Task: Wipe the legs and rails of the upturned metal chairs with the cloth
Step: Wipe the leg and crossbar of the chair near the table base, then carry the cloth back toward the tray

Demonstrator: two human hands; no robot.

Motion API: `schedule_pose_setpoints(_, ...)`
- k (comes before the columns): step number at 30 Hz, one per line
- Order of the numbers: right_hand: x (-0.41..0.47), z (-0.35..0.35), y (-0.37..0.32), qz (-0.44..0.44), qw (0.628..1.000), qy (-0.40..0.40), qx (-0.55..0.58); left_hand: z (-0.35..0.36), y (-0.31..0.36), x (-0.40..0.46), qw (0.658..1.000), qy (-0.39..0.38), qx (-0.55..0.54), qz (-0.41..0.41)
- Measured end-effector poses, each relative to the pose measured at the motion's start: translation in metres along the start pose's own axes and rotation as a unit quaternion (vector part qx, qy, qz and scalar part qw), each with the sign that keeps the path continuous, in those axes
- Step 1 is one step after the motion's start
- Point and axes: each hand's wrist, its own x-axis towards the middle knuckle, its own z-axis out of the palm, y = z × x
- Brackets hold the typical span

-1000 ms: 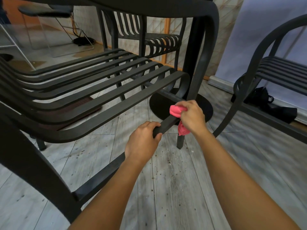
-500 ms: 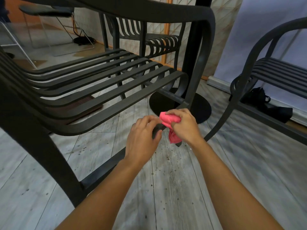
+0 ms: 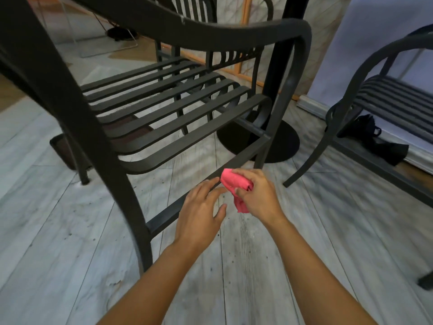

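Here right hand (image 3: 257, 195) grips cloth (image 3: 234, 184); left hand (image 3: 201, 207) open.

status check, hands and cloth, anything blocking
Right hand grips pink cloth at the chair rail. Left hand open beside it. Nothing blocking.

The crumpled pink cloth (image 3: 235, 184) is the one bright colour. The near slatted metal chair (image 3: 178, 118) is matte dark charcoal, as is the curved-armed metal chair (image 3: 384, 95) at right. The plank floor (image 3: 70, 231) is pale whitewashed grey, speckled with dark spots. The far right wall (image 3: 375, 31) is lavender-blue; a black bag (image 3: 372, 137) lies below it.
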Motion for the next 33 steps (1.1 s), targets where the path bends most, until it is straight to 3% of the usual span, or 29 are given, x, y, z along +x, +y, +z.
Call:
schedule_pose_setpoints(4,-0.025,-0.003,-0.024,-0.003,0.999,-0.028,-0.029,-0.026,0.008,-0.019,0.997,-0.067,0.014,-0.048)
schedule_pose_setpoints(10,-0.064,-0.022,-0.073,-0.023,0.992,-0.047,-0.116,-0.073,0.027,-0.050,0.992,-0.090,0.014,-0.083)
schedule_pose_setpoints(23,-0.149,-0.049,-0.211,-0.006,0.981,-0.148,-0.126,-0.224,0.061,-0.128,0.976,-0.095,0.054,-0.190)
schedule_pose_setpoints(33,-0.176,-0.016,-0.340,-0.077,0.949,-0.250,-0.176,-0.365,0.049,-0.144,0.962,-0.078,0.047,-0.259)
